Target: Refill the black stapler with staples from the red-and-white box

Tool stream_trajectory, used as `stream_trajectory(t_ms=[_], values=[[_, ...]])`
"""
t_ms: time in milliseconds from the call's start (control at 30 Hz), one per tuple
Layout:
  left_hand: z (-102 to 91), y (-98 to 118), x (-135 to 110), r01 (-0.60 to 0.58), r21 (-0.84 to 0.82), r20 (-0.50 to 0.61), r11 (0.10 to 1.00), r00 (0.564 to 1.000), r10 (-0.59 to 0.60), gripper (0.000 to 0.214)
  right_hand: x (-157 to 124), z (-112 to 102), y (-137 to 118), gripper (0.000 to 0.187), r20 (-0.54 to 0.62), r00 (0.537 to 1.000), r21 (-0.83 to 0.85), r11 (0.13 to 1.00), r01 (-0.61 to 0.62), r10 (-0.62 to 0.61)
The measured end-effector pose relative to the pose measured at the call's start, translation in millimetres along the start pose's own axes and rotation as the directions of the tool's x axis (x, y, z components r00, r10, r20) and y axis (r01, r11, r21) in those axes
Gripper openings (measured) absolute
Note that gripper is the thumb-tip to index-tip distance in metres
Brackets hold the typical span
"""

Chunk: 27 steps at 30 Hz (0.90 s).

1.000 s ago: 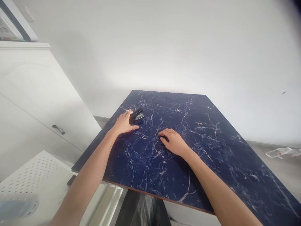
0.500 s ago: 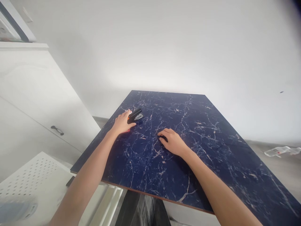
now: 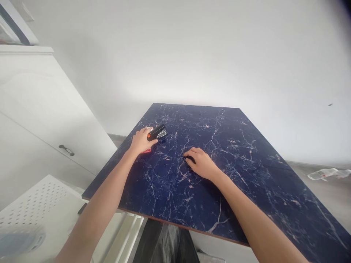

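A dark blue marbled table top (image 3: 236, 171) fills the middle of the view. My left hand (image 3: 141, 141) rests near its left edge, fingers curled against a black stapler (image 3: 158, 132) with an orange end. A small red thing (image 3: 146, 150) peeks out under that hand. My right hand (image 3: 201, 163) lies palm down near the table's middle, fingers bent over a small dark object I cannot make out.
A white cabinet (image 3: 35, 117) with a dark handle (image 3: 66, 149) stands at the left. A white perforated surface (image 3: 35, 208) sits below it. A crumpled clear plastic bottle (image 3: 326, 173) lies on the floor at the right. A white wall is behind the table.
My left hand has drawn back slightly from the stapler, so its orange end now shows. My right hand has stayed in place.
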<state>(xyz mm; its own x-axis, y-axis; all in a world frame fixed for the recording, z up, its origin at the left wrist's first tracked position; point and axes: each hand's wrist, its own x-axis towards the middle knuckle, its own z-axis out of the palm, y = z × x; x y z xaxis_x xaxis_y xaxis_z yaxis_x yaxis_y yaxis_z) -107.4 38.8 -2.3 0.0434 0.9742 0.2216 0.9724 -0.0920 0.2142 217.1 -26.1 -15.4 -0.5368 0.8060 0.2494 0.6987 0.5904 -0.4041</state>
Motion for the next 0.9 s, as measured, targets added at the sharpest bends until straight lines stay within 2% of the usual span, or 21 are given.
stream_trajectory(t_ms=[100, 300, 400, 533, 633, 700, 767, 833, 900], values=[[1.9, -1.8, 1.1, 0.008, -0.005, 0.004, 1.000, 1.000, -0.008, 0.075, -0.2, -1.0, -0.3, 0.026, 0.011, 1.000, -0.008, 1.000, 0.008, -0.008], [6.2, -2.1, 3.5, -0.017, -0.031, -0.027, 0.999, 1.000, 0.016, 0.050, -1.4, -1.3, 0.3, 0.027, 0.013, 0.999, -0.031, 0.999, 0.035, -0.035], [6.7, -1.5, 3.2, -0.024, -0.025, -0.056, 0.999, 0.998, 0.022, 0.050, -1.3, -1.2, -0.7, 0.027, 0.010, 0.999, -0.037, 0.999, 0.031, -0.031], [5.3, 0.8, 2.8, -0.055, -0.059, -0.155, 0.997, 0.987, 0.045, 0.054, -0.8, -2.3, -1.5, 0.028, 0.024, 0.999, -0.031, 0.999, 0.027, -0.027], [1.4, 7.4, 1.3, -0.104, -0.128, -0.288, 0.986, 0.956, 0.064, 0.045, -0.8, -2.5, -1.0, 0.029, 0.025, 0.999, -0.033, 0.999, 0.028, -0.027], [-2.1, 16.7, -3.0, -0.171, -0.172, -0.381, 0.970, 0.920, 0.094, 0.038, -1.1, -2.2, -0.9, 0.030, 0.032, 0.999, -0.033, 0.999, 0.025, -0.024], [-4.3, 31.9, -11.3, -0.260, -0.209, -0.419, 0.943, 0.895, 0.153, 0.032, -1.6, -2.1, -1.5, 0.033, 0.036, 0.999, -0.020, 1.000, -0.003, 0.004], [-3.3, 53.8, -23.2, -0.354, -0.249, -0.372, 0.901, 0.894, 0.248, 0.031, -2.2, -2.7, -2.5, 0.045, 0.039, 0.998, 0.005, 0.999, -0.053, 0.053], [2.0, 80.8, -35.9, -0.440, -0.290, -0.243, 0.850, 0.893, 0.379, 0.035, -3.1, -4.5, -2.6, 0.062, 0.035, 0.996, 0.025, 0.996, -0.086, 0.085]])
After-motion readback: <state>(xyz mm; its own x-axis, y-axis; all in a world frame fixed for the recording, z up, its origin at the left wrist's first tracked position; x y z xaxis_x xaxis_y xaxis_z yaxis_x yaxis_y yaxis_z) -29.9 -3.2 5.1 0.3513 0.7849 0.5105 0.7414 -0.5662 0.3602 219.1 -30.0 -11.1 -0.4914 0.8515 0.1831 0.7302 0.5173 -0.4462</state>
